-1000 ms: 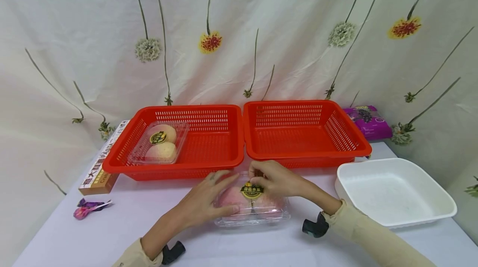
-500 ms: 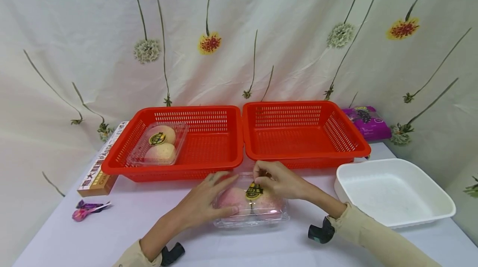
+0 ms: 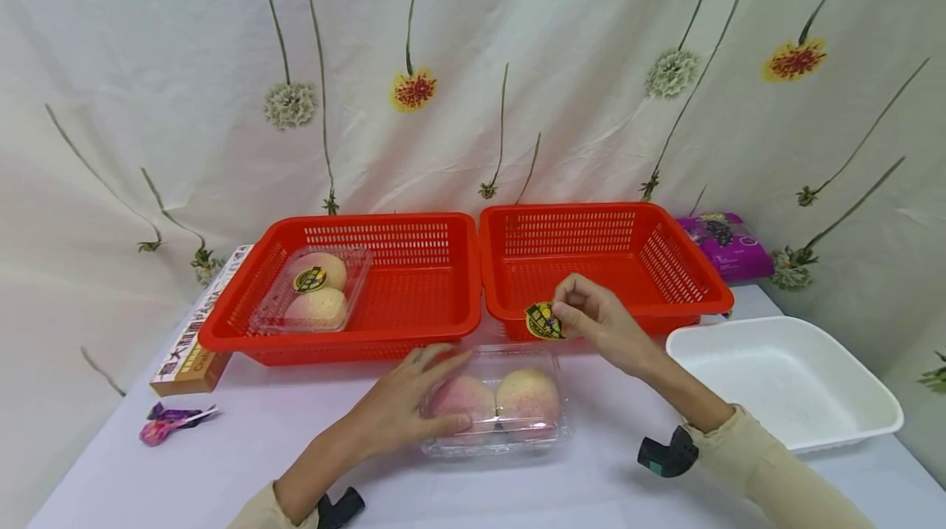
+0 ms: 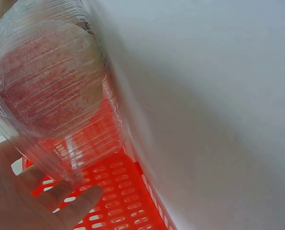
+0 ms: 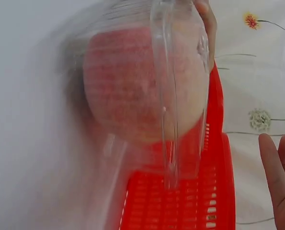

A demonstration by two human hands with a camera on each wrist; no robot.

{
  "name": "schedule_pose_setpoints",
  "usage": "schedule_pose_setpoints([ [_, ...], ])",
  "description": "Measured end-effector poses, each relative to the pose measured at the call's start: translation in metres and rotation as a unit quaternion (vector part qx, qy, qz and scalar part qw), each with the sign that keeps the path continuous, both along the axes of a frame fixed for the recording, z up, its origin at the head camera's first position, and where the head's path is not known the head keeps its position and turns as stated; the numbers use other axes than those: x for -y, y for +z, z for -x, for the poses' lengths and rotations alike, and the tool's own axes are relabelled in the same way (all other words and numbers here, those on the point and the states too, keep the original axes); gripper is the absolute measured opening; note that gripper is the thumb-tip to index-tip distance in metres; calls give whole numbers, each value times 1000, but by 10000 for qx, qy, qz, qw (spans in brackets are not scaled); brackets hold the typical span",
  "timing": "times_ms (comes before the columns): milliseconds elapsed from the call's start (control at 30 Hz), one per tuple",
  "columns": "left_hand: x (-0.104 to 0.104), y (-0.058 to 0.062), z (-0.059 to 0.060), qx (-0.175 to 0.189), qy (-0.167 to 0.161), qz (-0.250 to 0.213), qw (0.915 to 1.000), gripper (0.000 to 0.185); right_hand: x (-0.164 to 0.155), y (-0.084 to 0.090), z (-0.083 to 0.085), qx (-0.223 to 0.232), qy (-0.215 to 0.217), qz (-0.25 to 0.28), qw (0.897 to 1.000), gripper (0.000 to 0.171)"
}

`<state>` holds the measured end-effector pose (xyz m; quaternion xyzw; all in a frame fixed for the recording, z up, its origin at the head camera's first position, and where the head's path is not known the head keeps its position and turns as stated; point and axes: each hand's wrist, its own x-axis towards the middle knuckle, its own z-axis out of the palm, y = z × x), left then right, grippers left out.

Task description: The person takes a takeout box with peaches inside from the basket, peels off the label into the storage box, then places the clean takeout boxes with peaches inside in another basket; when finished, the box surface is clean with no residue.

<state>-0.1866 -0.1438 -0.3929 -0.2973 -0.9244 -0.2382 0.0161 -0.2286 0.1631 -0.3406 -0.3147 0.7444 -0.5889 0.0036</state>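
Where the round black-and-yellow sticker [image 3: 544, 321], its print too small to read, earlier sat on the clear box [image 3: 493, 402], the right hand [image 3: 597, 324] now pinches it above. Long axis left-right, the box lies on the table [image 3: 222, 463]; the left hand [image 3: 414, 407] rests flat-fingered against it.

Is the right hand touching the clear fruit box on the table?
Apart. The head view shows the right hand raised above the clear fruit box, pinching a peeled sticker, with the red basket visible between them.
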Motion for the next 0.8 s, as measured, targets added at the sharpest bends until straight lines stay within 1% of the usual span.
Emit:
schedule_pose_setpoints([
  [167,0,0,-1,67,11,-23,10000,80,-33,10,-3,511,-572,-281,9967,15],
  [233,0,0,-1,102,21,-14,9999,80,-48,16,-4,643,-764,-465,9939,22],
  [333,0,0,0,119,26,-5,9999,80,-74,26,-5,705,-1078,-1027,9863,31],
  [400,-1,0,0,114,20,-2,9999,81,-93,32,-5,678,-1183,-1439,9802,30],
  [467,-1,0,0,98,15,2,10000,81,-113,38,-4,623,-1161,-1838,9741,21],
  [567,-1,0,0,87,21,8,10000,81,-141,42,-2,473,-1097,-2547,9596,11],
  [633,-1,0,0,80,24,8,10000,81,-158,43,-2,507,-932,-2907,9509,8],
  [700,-1,0,0,84,24,3,10000,81,-172,41,-1,670,-786,-3216,9412,7],
  [767,-1,0,0,88,31,2,10000,81,-183,38,1,1037,-539,-3359,9346,8],
  [800,0,0,0,88,37,2,10000,80,-188,36,3,1237,-432,-3450,9294,9],
])
